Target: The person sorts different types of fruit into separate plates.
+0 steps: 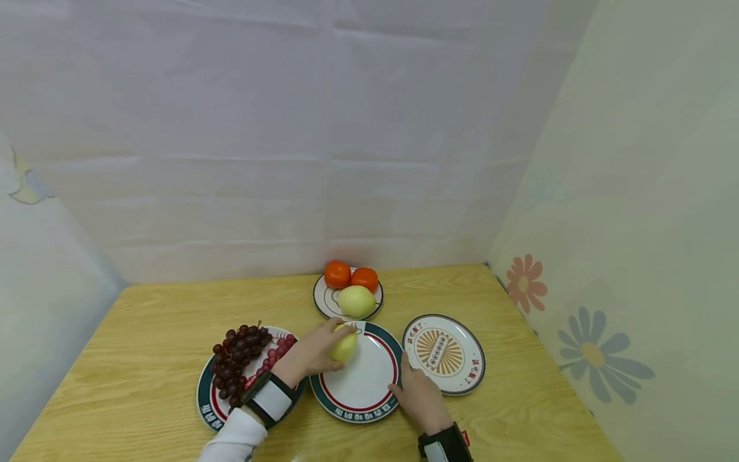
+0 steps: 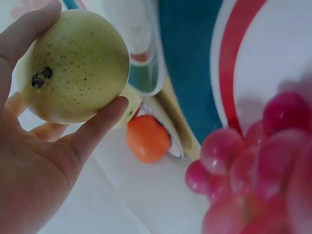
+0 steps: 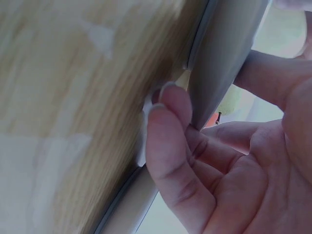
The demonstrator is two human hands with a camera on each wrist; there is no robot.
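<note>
1. Yellow pear (image 1: 344, 350): gripped by left hand (image 1: 314, 351), thumb and fingers around its sides, at centre plate's (image 1: 369, 375) far-left part. Can't tell if it touches the plate.
2. Right hand (image 1: 423, 394) pinches that plate's right rim, presumably to steady it.
3. Far small plate (image 1: 319, 301): second pear (image 1: 356, 302), two orange-red fruits (image 1: 337, 274); rim likely limits rolling.
4. Grapes (image 1: 235, 360) on left plate (image 1: 203, 394); patterned plate (image 1: 462, 378) right.

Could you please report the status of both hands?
Left hand gripping yellow fruit over middle plate. Right hand holding that plate's edge. Nothing visibly in the way.
</note>
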